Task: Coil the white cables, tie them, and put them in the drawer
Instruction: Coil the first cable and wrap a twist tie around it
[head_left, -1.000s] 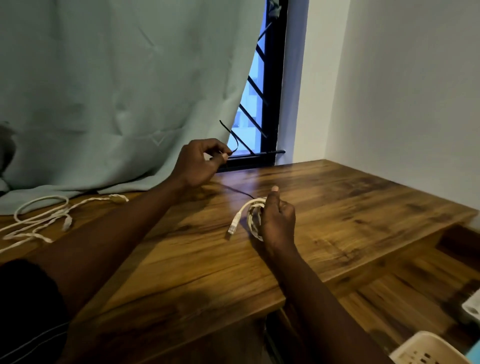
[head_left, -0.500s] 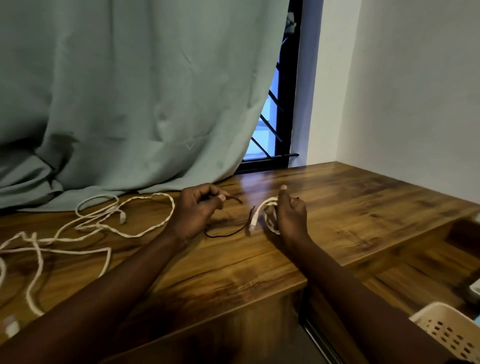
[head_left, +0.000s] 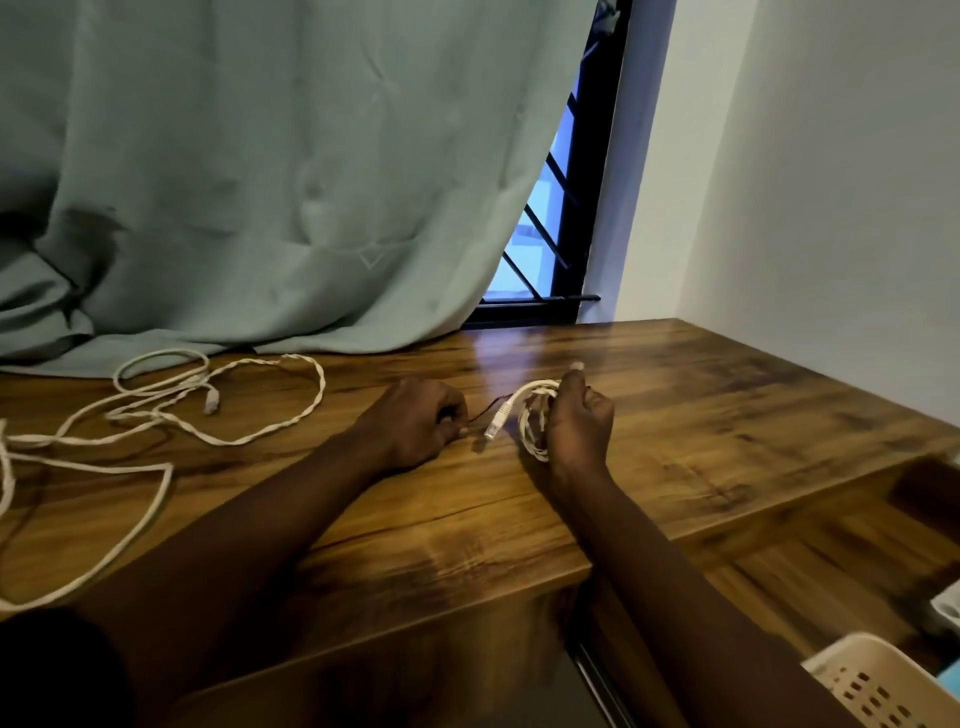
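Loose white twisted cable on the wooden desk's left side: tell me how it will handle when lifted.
Probably floppy: the loose white twisted cable lies in slack, wandering loops, so it should dangle. Likely light, being thin. Its strands cross near the small plug, so it may tangle.

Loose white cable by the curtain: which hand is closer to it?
Left. The left hand lies just right of the loose white cable; the right hand, gripping the coiled cable, is farther right, beyond the left.

One head-worn view looks forward and down, close over the desk (head_left: 727, 415); it faces the curtain (head_left: 260, 182).
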